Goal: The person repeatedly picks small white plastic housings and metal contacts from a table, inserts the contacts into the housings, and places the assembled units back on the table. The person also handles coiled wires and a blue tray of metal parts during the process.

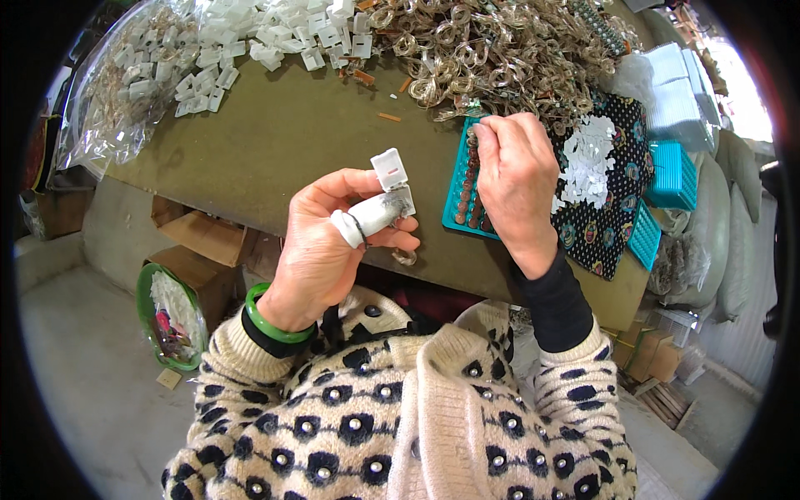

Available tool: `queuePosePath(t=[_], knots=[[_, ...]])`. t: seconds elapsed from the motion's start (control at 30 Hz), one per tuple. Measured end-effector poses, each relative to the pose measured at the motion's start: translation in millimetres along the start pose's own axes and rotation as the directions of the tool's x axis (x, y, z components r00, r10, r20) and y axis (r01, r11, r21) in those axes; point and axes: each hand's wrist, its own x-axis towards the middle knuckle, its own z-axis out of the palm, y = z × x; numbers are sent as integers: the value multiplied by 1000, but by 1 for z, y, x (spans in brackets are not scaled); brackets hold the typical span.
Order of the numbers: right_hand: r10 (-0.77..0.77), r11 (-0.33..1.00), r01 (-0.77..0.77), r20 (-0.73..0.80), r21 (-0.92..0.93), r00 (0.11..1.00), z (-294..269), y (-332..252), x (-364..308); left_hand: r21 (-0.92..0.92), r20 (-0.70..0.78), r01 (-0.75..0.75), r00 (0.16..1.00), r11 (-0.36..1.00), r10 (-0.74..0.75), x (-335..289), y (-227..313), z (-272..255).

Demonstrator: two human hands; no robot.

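Observation:
My left hand (312,233) holds a small white plastic case (388,169) up over the table, its fingers behind the case. A white cover (375,215), tied with a dark band, wraps the thumb and is smudged grey at the tip. To the right, my right hand (521,171) reaches over a teal tray (455,187), thumb and fingertips pinched together at its far end. Whatever is between those fingertips is too small to make out. Round brown pieces (464,196) stand in rows in the tray; my hand hides part of them.
White plastic cases (275,33) and coiled clear wires (492,50) are heaped at the back of the table (292,137). White flat bits (590,158) lie on a dark patterned cloth (583,237) at right, beside stacked teal trays (671,177). A green basin (148,312) stands on the floor at left.

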Motion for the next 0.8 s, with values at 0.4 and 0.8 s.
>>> queuePosePath(t=[0.4, 0.8], knots=[[353, 843, -392, 171, 368, 920, -13, 14, 4, 168, -45, 137, 990, 976, -131, 6, 5, 7], [-80, 981, 15, 336, 193, 939, -16, 27, 8, 99, -15, 131, 991, 986, -130, 10, 6, 15]])
